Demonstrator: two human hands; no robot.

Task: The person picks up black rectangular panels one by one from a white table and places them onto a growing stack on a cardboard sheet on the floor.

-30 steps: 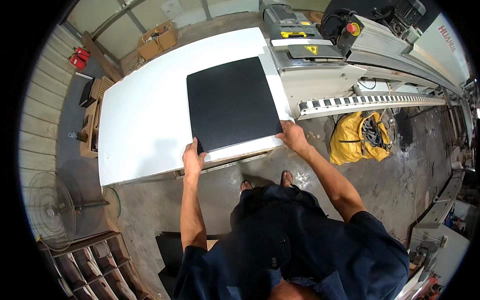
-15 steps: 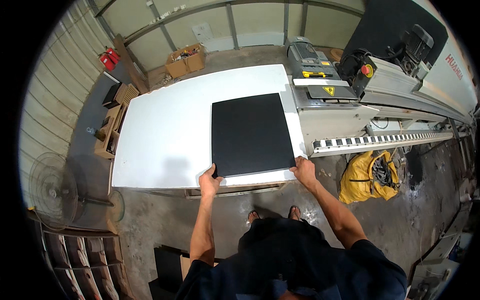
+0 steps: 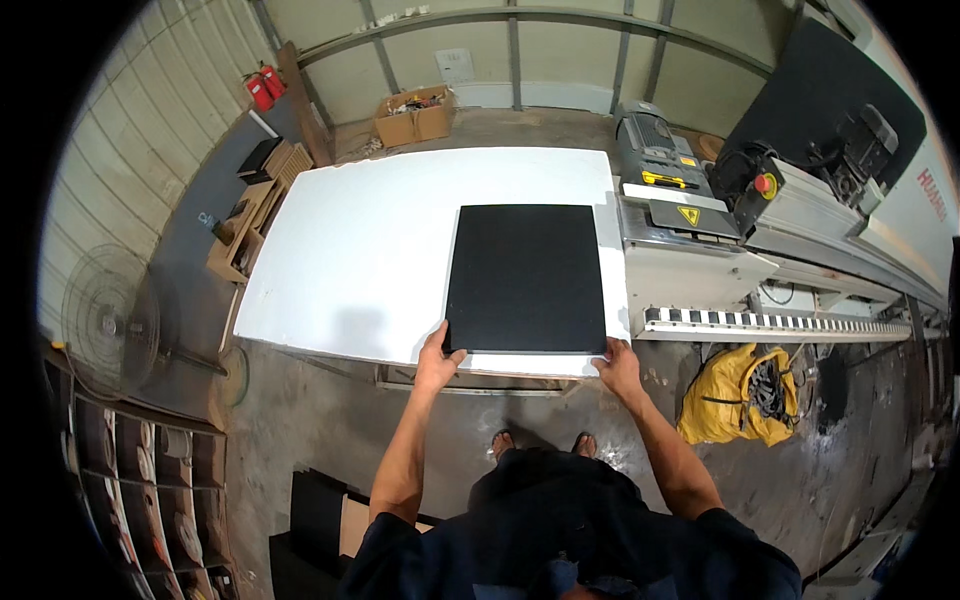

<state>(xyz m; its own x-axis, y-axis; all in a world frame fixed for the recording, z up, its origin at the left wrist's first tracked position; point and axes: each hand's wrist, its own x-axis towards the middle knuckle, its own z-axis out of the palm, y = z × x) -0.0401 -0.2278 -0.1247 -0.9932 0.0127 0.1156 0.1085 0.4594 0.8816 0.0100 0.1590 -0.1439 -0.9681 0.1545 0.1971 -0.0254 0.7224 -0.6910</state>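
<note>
A flat, square black panel (image 3: 527,280) lies on the large white tabletop (image 3: 340,240), near its right end and close to the front edge. My left hand (image 3: 437,362) grips the panel's near left corner, thumb along the front edge and fingers at the side. At the near right corner, my right hand (image 3: 618,370) is closed on the panel, its fingertips against the corner. The undersides of the fingers are partly hidden.
To the right stands a grey-white machine with a motor (image 3: 648,135), a red stop button (image 3: 765,184) and a long roller rail (image 3: 780,322). A yellow sack (image 3: 715,400) sits below the rail. A cardboard box (image 3: 415,120), fan (image 3: 108,318) and shelf rack (image 3: 150,480) stand around.
The whole view has shifted and turned slightly. My hands stay at the panel's near corners, and the panel lies in about the same place on the white top.
</note>
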